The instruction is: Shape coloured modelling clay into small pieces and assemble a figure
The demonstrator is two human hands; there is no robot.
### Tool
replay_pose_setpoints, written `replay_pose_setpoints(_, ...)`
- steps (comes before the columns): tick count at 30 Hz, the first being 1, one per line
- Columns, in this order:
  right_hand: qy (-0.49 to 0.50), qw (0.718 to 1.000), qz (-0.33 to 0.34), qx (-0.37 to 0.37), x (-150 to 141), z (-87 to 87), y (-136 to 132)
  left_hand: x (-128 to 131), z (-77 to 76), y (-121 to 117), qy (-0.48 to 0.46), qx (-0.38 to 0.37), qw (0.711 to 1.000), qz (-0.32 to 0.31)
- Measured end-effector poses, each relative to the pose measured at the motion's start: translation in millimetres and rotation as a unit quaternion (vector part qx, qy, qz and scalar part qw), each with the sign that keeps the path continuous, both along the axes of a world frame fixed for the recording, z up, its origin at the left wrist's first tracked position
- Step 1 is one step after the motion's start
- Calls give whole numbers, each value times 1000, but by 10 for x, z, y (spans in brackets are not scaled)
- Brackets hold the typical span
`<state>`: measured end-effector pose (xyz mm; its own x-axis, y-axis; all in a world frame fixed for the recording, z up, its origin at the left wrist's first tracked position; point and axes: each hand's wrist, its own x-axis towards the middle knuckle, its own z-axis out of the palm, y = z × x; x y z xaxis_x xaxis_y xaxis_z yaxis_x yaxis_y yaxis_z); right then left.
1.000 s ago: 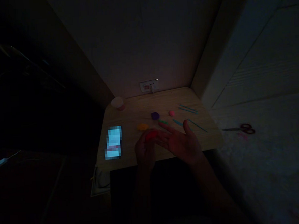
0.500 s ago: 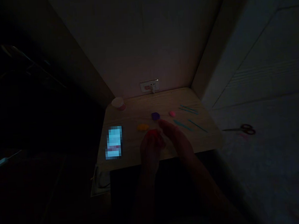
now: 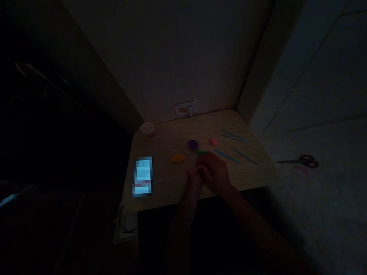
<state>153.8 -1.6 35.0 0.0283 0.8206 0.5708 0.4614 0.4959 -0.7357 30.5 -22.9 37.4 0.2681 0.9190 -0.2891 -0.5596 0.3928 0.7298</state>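
Note:
In very dim light, my left hand (image 3: 190, 187) and my right hand (image 3: 216, 173) are pressed together over the near middle of a small wooden table (image 3: 260, 172). The right hand is curled over the left. The red clay lump seen between them earlier is hidden. Just beyond the hands lie a green clay piece (image 3: 201, 152), a purple clay lump (image 3: 193, 144), a pink lump (image 3: 213, 142) and a yellow lump (image 3: 177, 158). Thin teal sticks (image 3: 226, 155) lie to the right of the hands.
A lit phone (image 3: 143, 176) lies on the table's left side and a small white tub (image 3: 148, 129) stands at its back left corner. A wall socket (image 3: 185, 108) sits behind the table. Red-handled scissors (image 3: 299, 161) lie on the pale surface to the right.
My right hand was open and flat beside the red lump; it has come over onto the left hand and closed, and the lump no longer shows. The view shifted slightly.

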Motion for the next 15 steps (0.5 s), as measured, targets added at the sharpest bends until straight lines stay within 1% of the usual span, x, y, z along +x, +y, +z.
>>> replay_pose_setpoints(2,65,996,-56,-12,34,-11,21,34,-98,42,17,2,1000,0)
replay_pose_setpoints(4,133,986,-99,-29,62,-16,28,56,-179,81,57,17,998,1)
replay_pose_setpoints(5,166,979,-110,-41,64,-19,27,60,-209,96,81,27,996,4)
replay_pose_setpoints(7,230,964,-109,-76,37,-21,20,61,-233,114,123,55,991,24)
replay_pose_setpoints(9,287,947,-93,-110,-27,-19,10,65,-205,120,137,77,986,59)
replay_pose_setpoints(11,318,936,-78,-128,-111,-10,2,82,-131,122,128,93,982,99)
replay_pose_setpoints(13,311,940,-68,-124,-197,7,-5,111,-32,131,90,94,983,128)
replay_pose_setpoints(15,262,959,-43,-99,-275,26,-16,137,66,159,31,80,987,139)
